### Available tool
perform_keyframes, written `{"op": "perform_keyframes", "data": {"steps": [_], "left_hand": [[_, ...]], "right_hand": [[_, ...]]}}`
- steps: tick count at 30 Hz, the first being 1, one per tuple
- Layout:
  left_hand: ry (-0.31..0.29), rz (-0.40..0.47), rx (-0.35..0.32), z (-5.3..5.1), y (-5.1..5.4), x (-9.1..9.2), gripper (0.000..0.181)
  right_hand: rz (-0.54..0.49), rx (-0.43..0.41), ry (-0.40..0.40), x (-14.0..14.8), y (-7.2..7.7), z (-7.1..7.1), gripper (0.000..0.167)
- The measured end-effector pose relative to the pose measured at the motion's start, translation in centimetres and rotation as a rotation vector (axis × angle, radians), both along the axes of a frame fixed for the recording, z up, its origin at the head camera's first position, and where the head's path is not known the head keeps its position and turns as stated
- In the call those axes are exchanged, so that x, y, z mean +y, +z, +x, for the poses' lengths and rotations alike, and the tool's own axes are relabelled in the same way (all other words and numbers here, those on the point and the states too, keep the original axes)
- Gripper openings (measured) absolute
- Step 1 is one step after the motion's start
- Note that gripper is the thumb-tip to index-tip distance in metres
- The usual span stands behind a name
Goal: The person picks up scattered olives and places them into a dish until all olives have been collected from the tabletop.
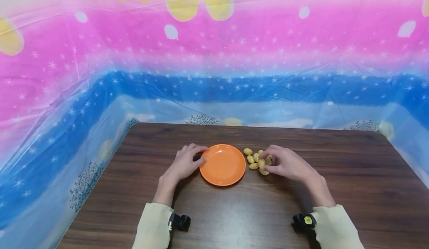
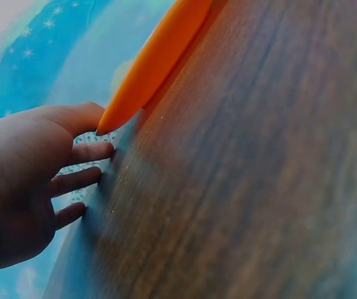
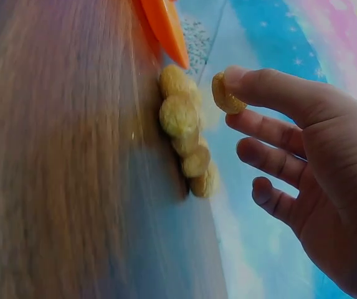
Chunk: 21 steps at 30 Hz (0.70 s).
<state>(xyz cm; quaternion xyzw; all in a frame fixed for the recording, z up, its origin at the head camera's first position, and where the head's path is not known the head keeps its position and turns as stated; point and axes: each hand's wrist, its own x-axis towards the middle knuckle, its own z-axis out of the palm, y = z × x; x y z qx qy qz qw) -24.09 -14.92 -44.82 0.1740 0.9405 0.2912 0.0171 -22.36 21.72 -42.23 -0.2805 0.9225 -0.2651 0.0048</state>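
Observation:
An orange plate (image 1: pixel 222 167) lies on the table, its thin rim (image 2: pixel 153 59) tilted across the left wrist view. At its left edge, the thumb and index finger of my left hand (image 1: pixel 185 162) touch the rim, and the other fingers are spread near the tabletop. My right hand (image 1: pixel 291 163) pinches one small yellow potato (image 3: pixel 225 94) between thumb and index finger, above the rest. Several more small yellow potatoes (image 1: pixel 250 159) lie in a loose cluster just right of the plate, partly hidden by the right fingers. The right hand's remaining fingers are spread and slightly bent.
Everything stands on a dark wooden table (image 1: pixel 224 219). Behind it and along its sides hangs a pink and blue cloth (image 1: pixel 214 62) with snowflakes and yellow shapes. A black wrist camera (image 1: pixel 181 222) sits by the left cuff, another black camera (image 1: pixel 303 220) by the right.

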Motion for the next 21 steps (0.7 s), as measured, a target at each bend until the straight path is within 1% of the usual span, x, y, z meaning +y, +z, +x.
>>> {"op": "perform_keyframes", "data": {"steps": [4,9,16,21], "left_hand": [[0.000,0.001,0.004,0.0,-0.1,0.0,0.040],[-0.003,0.010,0.016,0.0,-0.2,0.1,0.040],[0.000,0.014,0.007,0.0,-0.3,-0.1,0.039],[0.000,0.015,0.004,-0.1,-0.3,0.0,0.039]], "right_hand": [[0.009,0.006,0.028,-1.0,0.2,-0.3,0.029],[0.035,-0.013,0.025,-2.2,0.4,-0.6,0.030],[0.077,0.032,0.047,-4.1,0.6,-1.0,0.031],[0.088,0.038,0.038,-5.3,0.6,-1.4,0.030]]}}
